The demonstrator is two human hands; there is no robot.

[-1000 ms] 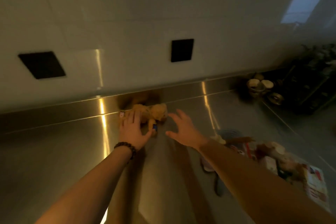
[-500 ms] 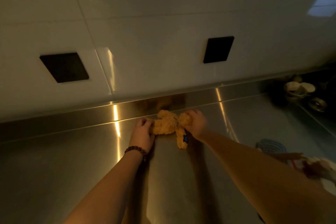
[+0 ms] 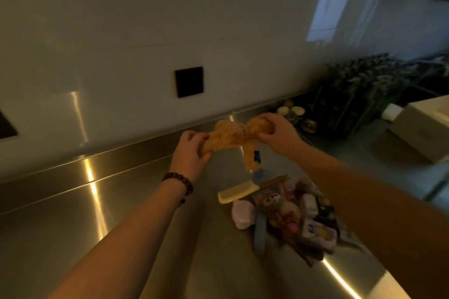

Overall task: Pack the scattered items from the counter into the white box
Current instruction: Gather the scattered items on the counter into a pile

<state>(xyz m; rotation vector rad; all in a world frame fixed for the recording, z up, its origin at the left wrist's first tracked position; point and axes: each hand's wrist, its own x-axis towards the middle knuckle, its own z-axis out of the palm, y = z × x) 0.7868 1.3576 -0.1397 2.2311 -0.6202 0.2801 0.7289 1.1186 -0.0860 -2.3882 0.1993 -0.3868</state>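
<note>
An orange plush toy (image 3: pixel 229 137) is held up above the steel counter (image 3: pixel 73 213), stretched between both hands. My left hand (image 3: pixel 190 150) grips its left end and my right hand (image 3: pixel 274 128) grips its right end. One limb with a blue patch dangles below. Under the toy lies a heap of scattered items (image 3: pixel 286 211): a pale yellow comb (image 3: pixel 237 193), a white case (image 3: pixel 243 213), a small brown plush and several small packets. The white box (image 3: pixel 427 128) stands at the far right of the counter.
A white wall with a black square plate (image 3: pixel 189 82) runs behind the counter. Small cups (image 3: pixel 292 111) and a dark wire rack (image 3: pixel 359 94) sit at the back right, between the hands and the white box.
Both hands closed on the plush toy and lifted it off the counter. The view swung to the right, which brought the heap of items and the white box into sight.
</note>
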